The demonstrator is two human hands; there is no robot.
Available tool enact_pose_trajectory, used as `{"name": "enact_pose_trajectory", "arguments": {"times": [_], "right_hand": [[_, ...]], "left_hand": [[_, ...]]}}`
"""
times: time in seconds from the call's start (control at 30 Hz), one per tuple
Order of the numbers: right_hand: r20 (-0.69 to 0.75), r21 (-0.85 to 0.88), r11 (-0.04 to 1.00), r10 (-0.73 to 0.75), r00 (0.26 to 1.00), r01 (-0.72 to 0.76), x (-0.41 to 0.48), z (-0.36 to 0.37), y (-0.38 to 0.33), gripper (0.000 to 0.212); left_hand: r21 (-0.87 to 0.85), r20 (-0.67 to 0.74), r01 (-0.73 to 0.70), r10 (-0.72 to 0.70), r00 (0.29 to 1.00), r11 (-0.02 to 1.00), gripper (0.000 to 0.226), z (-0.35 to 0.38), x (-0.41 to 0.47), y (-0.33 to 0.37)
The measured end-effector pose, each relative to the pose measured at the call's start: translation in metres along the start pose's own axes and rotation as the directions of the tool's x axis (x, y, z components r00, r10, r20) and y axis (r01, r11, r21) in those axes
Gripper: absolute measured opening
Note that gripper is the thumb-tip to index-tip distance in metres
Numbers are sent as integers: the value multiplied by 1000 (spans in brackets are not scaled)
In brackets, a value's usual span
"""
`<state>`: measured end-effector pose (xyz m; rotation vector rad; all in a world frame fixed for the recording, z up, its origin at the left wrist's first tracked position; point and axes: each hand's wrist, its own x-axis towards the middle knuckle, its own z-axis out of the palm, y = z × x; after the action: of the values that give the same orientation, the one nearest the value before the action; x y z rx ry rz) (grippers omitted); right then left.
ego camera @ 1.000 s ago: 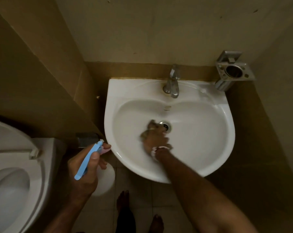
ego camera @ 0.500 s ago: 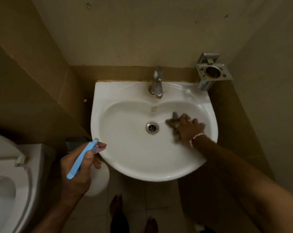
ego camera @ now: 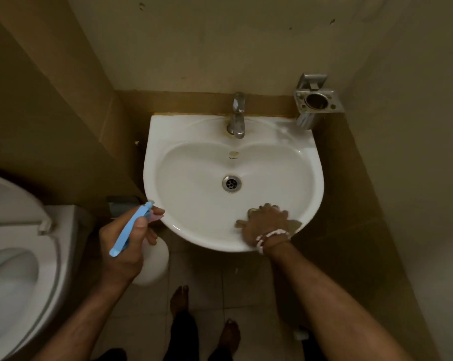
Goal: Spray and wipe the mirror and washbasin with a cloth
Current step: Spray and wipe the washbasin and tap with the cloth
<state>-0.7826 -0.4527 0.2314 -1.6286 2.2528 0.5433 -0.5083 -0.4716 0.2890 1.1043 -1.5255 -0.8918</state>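
feet (ego camera: 179, 298): bare, on pale floor tiles (ego camera: 199, 277), bottom centre; legs cut off by the frame edge.
left hand (ego camera: 126, 246): fingers clenched round spray bottle (ego camera: 152, 267), lower left; blue plastic trigger, round white body mostly hidden behind the hand.
right hand (ego camera: 265, 225): fingers spread flat, pressing cloth (ego camera: 295, 225) on near-right inner wall of washbasin (ego camera: 152, 157); white bead bracelet (ego camera: 271, 235) at wrist.
cloth: thin, dull brown; only corners show beside the hand.
washbasin: glossy white ceramic, centre frame; round metal drain (ego camera: 231, 183).
tap (ego camera: 237, 118): dull metal, back rim.
toilet (ego camera: 25, 243): white, left edge, cut off.
delta: 0.5 s ago the cloth hand was right of the drain; now at near rim. Bottle hand unchanged.
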Motion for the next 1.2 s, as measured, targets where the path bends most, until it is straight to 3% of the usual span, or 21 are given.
{"name": "enact_pose_trajectory", "arguments": {"times": [0.1, 0.2, 0.3, 0.4, 0.6, 0.7, 0.8, 0.97, 1.1, 1.2], "right_hand": [[30, 272, 960, -79, 996, 68, -14, -4, -58, 55], [-111, 405, 895, -152, 982, 184, -32, -8, -95, 46], [-319, 352, 886, -191, 928, 303, -50, 4, -82, 46], [-479, 176, 915, -243, 844, 363, -58, 24, -30, 46], [-512, 151, 971, -84, 855, 186, -25, 25, 101, 57], [-466, 179, 977, -23, 884, 119, 12, 14, 141, 58], [-485, 232, 972, 77, 871, 43, 58, 2, 163, 59], [-494, 413, 908, 289, 820, -71, 118, -20, 163, 59], [-551, 273, 941, 324, 769, -201, 138, -32, 138, 40], [-527, 264, 934, 349, 775, -241, 149, -41, 96, 28]], "left_hand": [[4, -9, 3, -3, 1000, 1000, 26, 7, -6, 9], [21, 14, -4, 3, 1000, 1000, 28, 15, -9, 14], [30, 52, -10, 9, 999, 999, 30, 23, -12, 19], [44, 77, -24, 21, 997, 999, 38, 32, -12, 23], [-40, 78, -77, 80, 994, 996, 30, 47, 0, 44], [-61, 83, -87, 92, 992, 994, 39, 55, 11, 54], [-74, 85, -132, 139, 987, 988, 35, 61, 25, 60], [-104, 76, -178, 186, 980, 979, 29, 69, 45, 57], [-122, 71, -163, 172, 983, 979, 28, 78, 56, 49], [-125, 66, -134, 143, 987, 983, 29, 82, 65, 42]]}}
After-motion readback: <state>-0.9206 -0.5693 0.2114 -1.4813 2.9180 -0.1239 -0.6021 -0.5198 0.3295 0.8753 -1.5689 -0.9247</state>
